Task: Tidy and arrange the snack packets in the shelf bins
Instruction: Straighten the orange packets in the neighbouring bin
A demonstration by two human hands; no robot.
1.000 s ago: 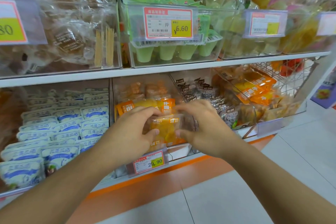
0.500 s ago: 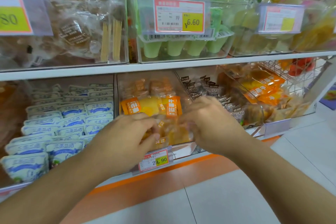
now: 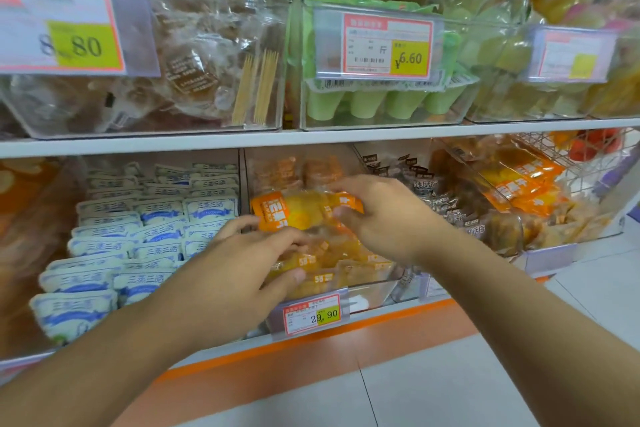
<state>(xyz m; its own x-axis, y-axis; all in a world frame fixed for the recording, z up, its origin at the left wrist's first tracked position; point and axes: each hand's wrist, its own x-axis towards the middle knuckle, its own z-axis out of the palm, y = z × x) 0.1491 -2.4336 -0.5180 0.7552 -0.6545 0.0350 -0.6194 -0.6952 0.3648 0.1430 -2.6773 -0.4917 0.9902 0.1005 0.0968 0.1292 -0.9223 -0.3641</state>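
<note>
A clear plastic bin [image 3: 374, 291] on the lower shelf holds several orange snack packets. My right hand [image 3: 384, 215] grips the right end of one orange packet [image 3: 287, 213] lying across the top of the pile. My left hand [image 3: 249, 270] rests on the packets at the bin's front [image 3: 325, 270], thumb at the lower edge, fingers spread over them. The price tag reading 29.90 [image 3: 311, 315] hangs on the bin's front.
Rows of white and blue packets [image 3: 145, 236] fill the bin to the left. Dark packets [image 3: 446, 204] and more orange ones [image 3: 519, 180] sit in bins to the right. The upper shelf [image 3: 311, 137] carries clear bins of pastries [image 3: 166, 55] and green jelly cups [image 3: 381, 100]. Tiled floor [image 3: 485, 392] lies below.
Both hands have moved deeper into the orange packet bin. My right hand has risen and taken hold of the top packet; my left hand has lowered onto the front packets.
</note>
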